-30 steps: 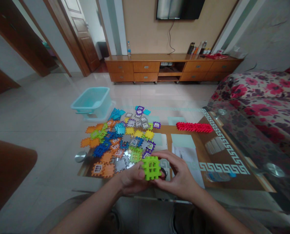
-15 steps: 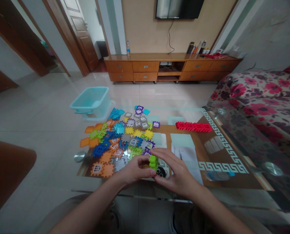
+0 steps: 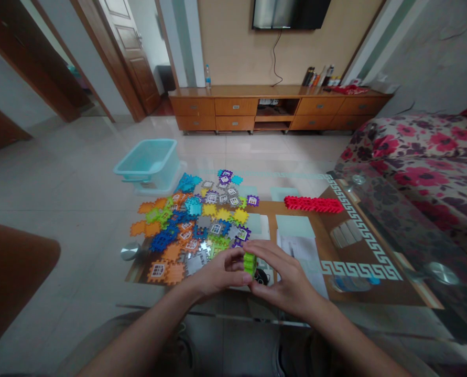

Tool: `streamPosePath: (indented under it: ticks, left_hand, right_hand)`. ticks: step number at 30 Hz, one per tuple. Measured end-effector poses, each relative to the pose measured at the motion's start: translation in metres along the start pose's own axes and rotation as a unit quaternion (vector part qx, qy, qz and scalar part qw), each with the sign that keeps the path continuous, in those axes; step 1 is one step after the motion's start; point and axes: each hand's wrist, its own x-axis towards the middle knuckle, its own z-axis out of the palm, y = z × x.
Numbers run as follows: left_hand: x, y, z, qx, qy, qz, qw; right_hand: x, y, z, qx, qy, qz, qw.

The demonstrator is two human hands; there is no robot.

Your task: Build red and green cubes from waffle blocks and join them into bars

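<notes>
A glass table point(image 3: 322, 235) with a pale key-pattern border fills the near middle. A flowered sofa point(image 3: 433, 141) is at right, and a long wooden cabinet point(image 3: 235, 95) runs across the far side. On the wall above it hangs a TV point(image 3: 288, 14) (the small mark on its lower edge is too tiny to read). Loose tiles point(image 3: 173, 251) in orange, blue, yellow, grey, green and purple, several with window shapes, spread over the table's left half. Beyond them at far left sits a pale blue tub point(image 3: 147, 159), its front label unreadable. The paper point(image 3: 298, 251) right of centre carries print too faint to make out. A red stack point(image 3: 314, 204) lies lengthwise at far right on the table. The left hand point(image 3: 221, 272) is half closed, its fingers and thumb pinching from the left. The right hand point(image 3: 286, 275) curves in opposite, fingers above and thumb below. Between their fingertips, at the table's near edge, they grip the green block point(image 3: 249, 263), turned so its toothed side shows.
</notes>
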Motion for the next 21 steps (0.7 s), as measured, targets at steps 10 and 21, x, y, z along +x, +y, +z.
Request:
streamPosePath:
  ticks: [10,21]
  left_hand:
    - [-0.0015,0.0022,0.0085,-0.042,0.040,0.028,0.998]
    - [-0.0022,0.0051,0.0101,-0.092,-0.014,-0.016,0.996]
  right_hand:
    - [0.0013,-0.0046,0.0024,0.018,-0.034,0.006,0.999]
    - [-0.0018,-0.0035,0.0049,0.016,-0.041,0.003,0.999]
